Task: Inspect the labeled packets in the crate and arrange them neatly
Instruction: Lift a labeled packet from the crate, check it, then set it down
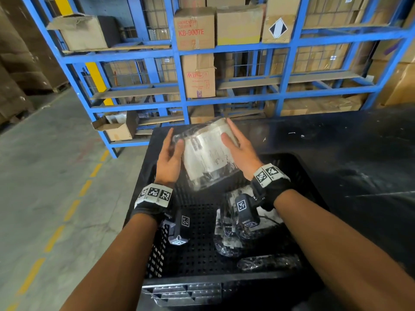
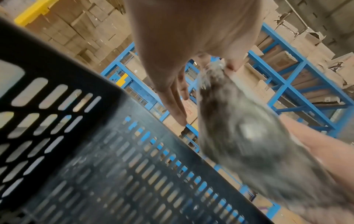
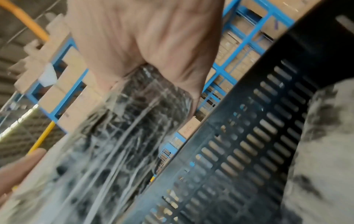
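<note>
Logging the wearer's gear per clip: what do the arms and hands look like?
No sleeves: forearms are bare, and the left hand and right hand are ungloved. Each wrist wears a black wrap; the left band and right band are ringed with white tiles bearing black square codes. Under them hang the left camera box and right camera box, dark, with similar codes.

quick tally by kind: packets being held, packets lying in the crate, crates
black perforated plastic crate: 1
held clear plastic packet with a white label, pinched by the right hand, left hand at its edge: 1
clear plastic packets lying in the crate: 3, unsure where they overlap
total: 5
</note>
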